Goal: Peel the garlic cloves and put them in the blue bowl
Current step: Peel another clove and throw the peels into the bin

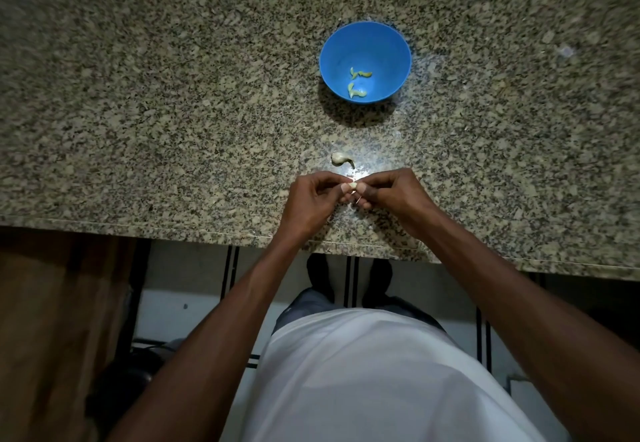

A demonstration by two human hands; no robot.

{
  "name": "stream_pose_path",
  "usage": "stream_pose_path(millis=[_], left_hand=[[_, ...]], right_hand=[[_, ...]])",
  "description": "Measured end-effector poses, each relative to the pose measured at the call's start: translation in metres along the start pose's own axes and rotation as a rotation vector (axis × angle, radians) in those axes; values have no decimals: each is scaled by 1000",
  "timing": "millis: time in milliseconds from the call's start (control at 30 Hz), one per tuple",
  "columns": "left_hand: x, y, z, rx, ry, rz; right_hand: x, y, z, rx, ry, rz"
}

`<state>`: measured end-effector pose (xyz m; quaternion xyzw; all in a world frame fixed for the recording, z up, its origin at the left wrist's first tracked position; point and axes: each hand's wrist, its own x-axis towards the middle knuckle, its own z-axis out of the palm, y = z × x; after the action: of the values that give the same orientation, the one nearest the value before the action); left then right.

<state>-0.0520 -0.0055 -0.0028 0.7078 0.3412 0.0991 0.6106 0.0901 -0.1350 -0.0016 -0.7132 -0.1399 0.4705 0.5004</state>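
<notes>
The left hand (313, 196) and right hand (388, 192) both pinch one small pale garlic clove (352, 186) between them. Its long axis seems to run from hand to hand. The round blue plastic bowl (332, 57) stands straight ahead, well apart.

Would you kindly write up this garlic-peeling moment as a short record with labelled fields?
surface: speckled granite counter
blue bowl: upright on the counter, beyond the hands, holding a few peeled cloves
loose garlic clove: unpeeled, lying on the counter between the bowl and the hands
held clove: pinched between both hands above the counter's near edge
left hand: fingers curled, pinching the held clove
right hand: fingers curled, pinching the same clove
stage: peeling under way
</notes>
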Motion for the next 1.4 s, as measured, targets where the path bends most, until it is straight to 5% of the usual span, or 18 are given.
stream_pose_path(millis=[800, 1100, 1200, 1400], left_hand=[[-2, -1, 9, 64, 143, -175], [-1, 11, 13, -358, 177, -385], [-1, 13, 12, -339, 163, -375], [-2, -2, 9, -69, 238, -329]], right_hand=[[3, 0, 7, -14, -9, -16], [-7, 3, 19, -589, 86, -552], [-3, 7, 19, -477, 128, -478], [6, 7, 16, 166, 44, -63]])
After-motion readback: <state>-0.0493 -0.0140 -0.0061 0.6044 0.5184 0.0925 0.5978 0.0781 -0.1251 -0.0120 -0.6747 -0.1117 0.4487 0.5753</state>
